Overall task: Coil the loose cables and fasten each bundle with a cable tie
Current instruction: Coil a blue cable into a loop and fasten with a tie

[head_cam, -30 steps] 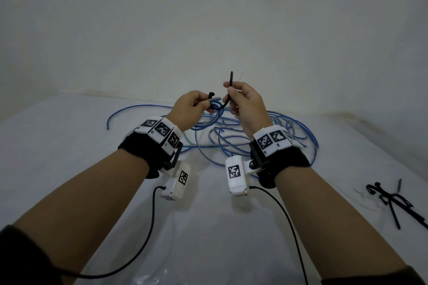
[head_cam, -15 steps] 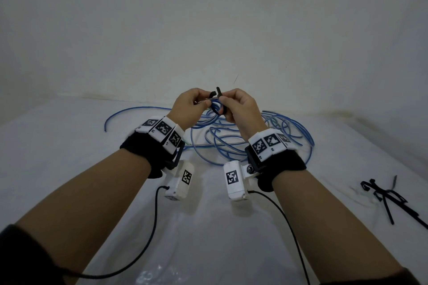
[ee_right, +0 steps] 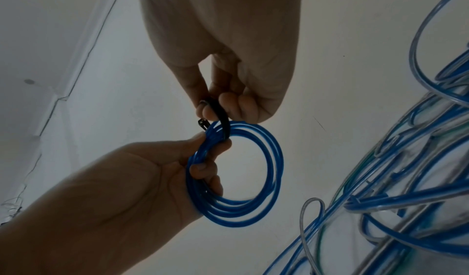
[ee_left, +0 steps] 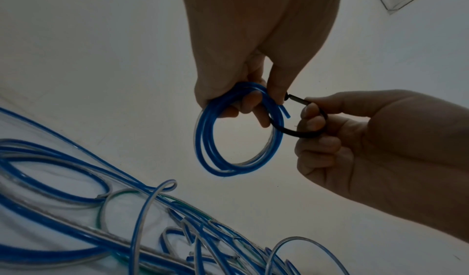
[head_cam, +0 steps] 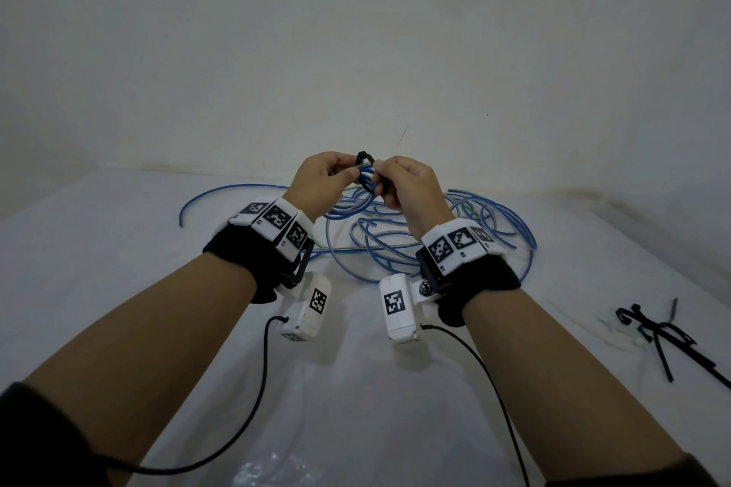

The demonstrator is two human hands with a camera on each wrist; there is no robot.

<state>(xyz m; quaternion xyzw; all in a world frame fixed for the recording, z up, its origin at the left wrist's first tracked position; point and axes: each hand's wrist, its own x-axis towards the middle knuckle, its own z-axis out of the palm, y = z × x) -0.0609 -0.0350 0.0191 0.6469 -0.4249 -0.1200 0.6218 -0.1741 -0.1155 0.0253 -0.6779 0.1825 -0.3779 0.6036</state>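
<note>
My left hand (head_cam: 338, 175) grips a small coil of blue cable (head_cam: 367, 183) held up above the white table (head_cam: 118, 249). In the left wrist view its fingers (ee_left: 250, 103) curl through the top of the coil (ee_left: 204, 139). A black cable tie (ee_left: 299, 133) loops round the coil's strands. My right hand (head_cam: 387, 181) pinches the tie's strap, and the tie's head (head_cam: 364, 157) sticks up between the two hands. In the right wrist view, my right hand (ee_right: 218, 107) holds the tie (ee_right: 223, 119) just above the coil (ee_right: 275, 159).
A tangle of loose blue and clear cables (head_cam: 395, 245) lies on the table behind and below my hands. Several spare black cable ties (head_cam: 664, 334) lie at the right edge. A plain wall rises right behind the table.
The tie's tail stood upright in my right hand a second ago. It is now bent over into a loop round the coil, and my hands have closed together.
</note>
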